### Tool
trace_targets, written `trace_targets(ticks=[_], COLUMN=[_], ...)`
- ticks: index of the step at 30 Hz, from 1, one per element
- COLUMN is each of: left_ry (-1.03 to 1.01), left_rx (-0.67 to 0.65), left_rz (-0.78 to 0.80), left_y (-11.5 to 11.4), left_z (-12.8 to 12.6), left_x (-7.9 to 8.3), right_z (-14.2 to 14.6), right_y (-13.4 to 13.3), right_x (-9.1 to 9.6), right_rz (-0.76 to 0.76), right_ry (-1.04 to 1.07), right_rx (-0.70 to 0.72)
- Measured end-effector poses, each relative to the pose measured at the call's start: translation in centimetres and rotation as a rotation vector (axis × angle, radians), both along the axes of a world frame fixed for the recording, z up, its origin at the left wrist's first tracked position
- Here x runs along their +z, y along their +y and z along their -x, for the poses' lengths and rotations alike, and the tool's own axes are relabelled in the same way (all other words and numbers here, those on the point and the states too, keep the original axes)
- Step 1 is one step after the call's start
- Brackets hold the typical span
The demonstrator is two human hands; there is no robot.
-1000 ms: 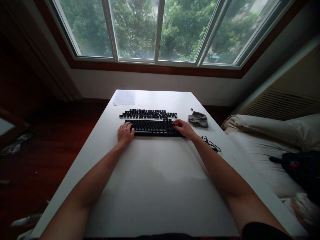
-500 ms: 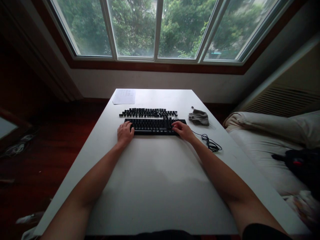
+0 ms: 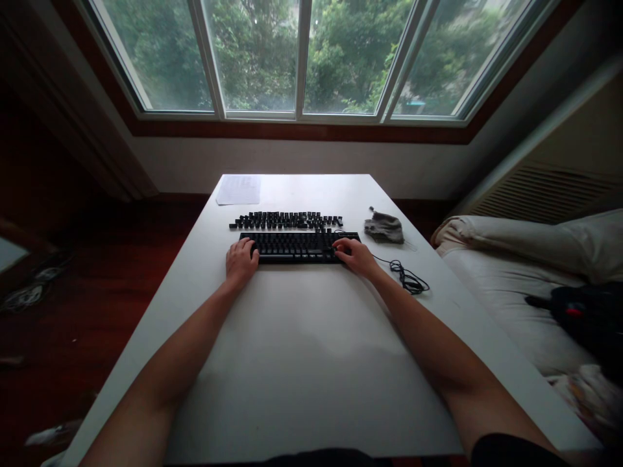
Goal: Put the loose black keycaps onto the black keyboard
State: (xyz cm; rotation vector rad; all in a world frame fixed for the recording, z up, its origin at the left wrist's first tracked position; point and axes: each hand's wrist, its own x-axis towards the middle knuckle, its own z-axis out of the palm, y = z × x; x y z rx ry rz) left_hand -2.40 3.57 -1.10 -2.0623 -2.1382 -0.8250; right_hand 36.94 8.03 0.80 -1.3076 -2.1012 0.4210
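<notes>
Keyboard point(image 3: 292, 250): probably stiff, weighty; best held at the end under left hand point(image 3: 242, 258), clasping it. Right hand point(image 3: 355, 255) curled; can't tell its grip.

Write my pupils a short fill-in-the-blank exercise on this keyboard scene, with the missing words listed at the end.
1. The right hand is at the ____ end of the keyboard.
2. The keyboard and the loose keycaps are both ____ in colour.
3. The sheet of paper lies near the far ____ corner of the table.
4. The tabletop is ____ in colour.

Missing words: right; black; left; white.
</notes>
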Motion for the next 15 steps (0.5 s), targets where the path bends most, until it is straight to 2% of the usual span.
trace_targets(ticks=[4, 15], left_ry=[-0.009, -0.001], left_rx=[-0.008, 0.001], left_rz=[0.001, 0.005], left_y=[-0.07, -0.13], left_z=[0.00, 0.01], left_x=[0.11, 0.23], right_z=[0.01, 0.58], right_y=[0.14, -0.26], right_x=[-0.32, -0.54], right_rz=[-0.029, 0.023], right_ry=[-0.051, -0.027], right_rx=[0.024, -0.076])
